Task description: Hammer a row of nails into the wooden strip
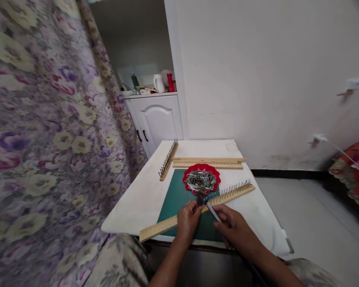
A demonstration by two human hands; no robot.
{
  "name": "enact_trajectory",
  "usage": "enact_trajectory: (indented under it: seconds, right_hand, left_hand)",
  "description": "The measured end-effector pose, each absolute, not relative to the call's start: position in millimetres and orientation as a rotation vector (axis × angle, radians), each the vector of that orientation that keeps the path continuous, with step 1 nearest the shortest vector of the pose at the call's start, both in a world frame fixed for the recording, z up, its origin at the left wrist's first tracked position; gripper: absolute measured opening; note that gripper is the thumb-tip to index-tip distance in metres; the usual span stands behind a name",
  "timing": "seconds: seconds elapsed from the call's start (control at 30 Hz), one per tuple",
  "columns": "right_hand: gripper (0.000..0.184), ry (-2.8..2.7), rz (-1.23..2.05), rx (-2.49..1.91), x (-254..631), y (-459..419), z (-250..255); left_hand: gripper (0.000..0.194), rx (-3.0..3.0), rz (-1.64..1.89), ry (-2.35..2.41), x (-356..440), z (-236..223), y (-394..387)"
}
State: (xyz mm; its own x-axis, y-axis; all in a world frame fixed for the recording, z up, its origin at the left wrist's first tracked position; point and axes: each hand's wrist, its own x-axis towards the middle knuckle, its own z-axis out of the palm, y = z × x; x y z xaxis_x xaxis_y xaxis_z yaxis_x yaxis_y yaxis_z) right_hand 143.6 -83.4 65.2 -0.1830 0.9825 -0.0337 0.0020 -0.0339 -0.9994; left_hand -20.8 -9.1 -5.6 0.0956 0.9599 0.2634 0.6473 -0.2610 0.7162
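Observation:
My right hand point(231, 225) is wrapped around the handle of a hammer point(211, 209). The dark hammer head is just above the fingertips of my left hand point(188, 219). Those fingers are pinched together at a wooden strip point(160, 228), and whatever is between them is too small and hidden to make out. The strip lies slanted across a green mat point(176, 191). Upright nails point(231, 190) line its right part, while small holes mark its left part. Behind the hammer head sits a red scalloped dish point(185, 175) heaped with loose nails point(202, 180).
Two more wooden strips point(208, 164) lie side by side behind the dish. Another strip studded with nails point(169, 161) is at the back left of the white table point(134, 199). A flowered curtain point(62, 139) hangs on the left, and a wall point(242, 79) stands behind.

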Motion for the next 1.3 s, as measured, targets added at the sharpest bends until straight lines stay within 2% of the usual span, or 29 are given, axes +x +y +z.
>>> enact_trajectory:
  seconds: [0.37, 0.77, 1.13, 1.3]
  right_hand:
    - [0.037, -1.422, 1.259, -1.144, 144.7, -83.4, 58.8]
    - [0.030, -1.324, 1.400, -1.102, 146.9, -83.1, 66.1]
    - [0.032, -1.165, 1.258, -1.057, 162.6, -65.1, 64.5]
    - [0.034, -1.126, 1.231, -1.060, 166.5, -60.2, 65.4]
  left_hand:
    - [0.020, 1.983, 0.988, 1.582, -20.1, -1.5, -11.0]
    - [0.018, 1.987, 0.990, 1.574, -21.2, -0.9, -11.3]
    - [0.012, 2.033, 0.951, 1.460, -35.6, 14.3, -17.4]
    - [0.025, 2.293, 0.725, 1.640, -58.2, 19.2, -30.4]
